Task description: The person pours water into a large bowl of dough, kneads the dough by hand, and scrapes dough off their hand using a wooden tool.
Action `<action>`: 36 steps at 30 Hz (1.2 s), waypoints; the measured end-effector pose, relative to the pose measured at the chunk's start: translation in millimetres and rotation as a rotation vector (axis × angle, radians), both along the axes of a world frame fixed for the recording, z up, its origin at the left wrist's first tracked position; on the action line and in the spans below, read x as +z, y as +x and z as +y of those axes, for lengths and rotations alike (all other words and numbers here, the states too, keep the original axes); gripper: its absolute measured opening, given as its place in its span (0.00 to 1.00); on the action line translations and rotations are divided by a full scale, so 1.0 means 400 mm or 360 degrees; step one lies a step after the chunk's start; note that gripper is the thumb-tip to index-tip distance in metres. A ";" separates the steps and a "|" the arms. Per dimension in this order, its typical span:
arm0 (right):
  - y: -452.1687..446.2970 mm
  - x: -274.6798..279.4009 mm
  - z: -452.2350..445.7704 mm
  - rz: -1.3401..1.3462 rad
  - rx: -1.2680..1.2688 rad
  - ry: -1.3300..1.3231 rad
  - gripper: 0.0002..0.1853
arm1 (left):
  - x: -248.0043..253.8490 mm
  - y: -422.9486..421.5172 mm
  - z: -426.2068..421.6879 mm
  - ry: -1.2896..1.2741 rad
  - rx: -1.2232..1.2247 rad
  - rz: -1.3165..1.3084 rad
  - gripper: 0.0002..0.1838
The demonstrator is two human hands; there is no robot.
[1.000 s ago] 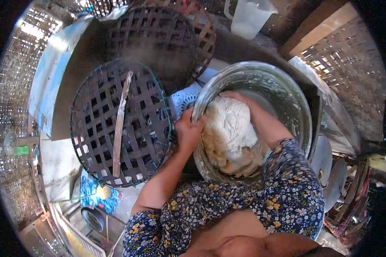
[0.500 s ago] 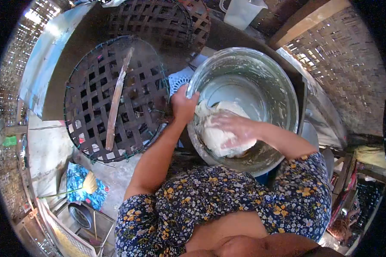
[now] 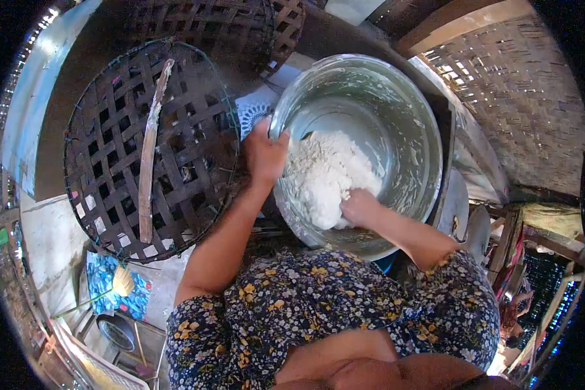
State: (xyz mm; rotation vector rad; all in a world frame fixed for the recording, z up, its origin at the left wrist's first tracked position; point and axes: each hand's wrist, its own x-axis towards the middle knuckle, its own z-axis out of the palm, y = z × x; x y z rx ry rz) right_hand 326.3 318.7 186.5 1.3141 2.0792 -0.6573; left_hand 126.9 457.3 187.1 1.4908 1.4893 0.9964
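Note:
A large round metal basin (image 3: 429, 156) has pale smears on its inner wall. White dough (image 3: 328, 175), crumbly on top, lies against the basin's left side. My left hand (image 3: 266, 151) grips the basin's left rim, its thumb over the edge. Down inside the basin, my right hand (image 3: 361, 208) presses into the dough's lower right side with its fingers curled; the fingertips are partly hidden in the dough.
Left of the basin is a woven open-mesh tray (image 3: 195, 140) with a wooden stick (image 3: 153, 149) lying across it. More woven trays (image 3: 201, 29) are behind. A woven wall panel (image 3: 513, 84) stands at the right.
My right hand has gone from the dough's far side, across its top, to its lower right side, and its fingers have curled. The dough has changed shape. The view has shifted.

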 end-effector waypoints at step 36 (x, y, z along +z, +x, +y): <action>0.002 -0.015 0.017 0.0467 -0.0161 0.0724 0.33 | -0.037 -0.012 0.032 0.0012 -0.0032 0.0235 0.23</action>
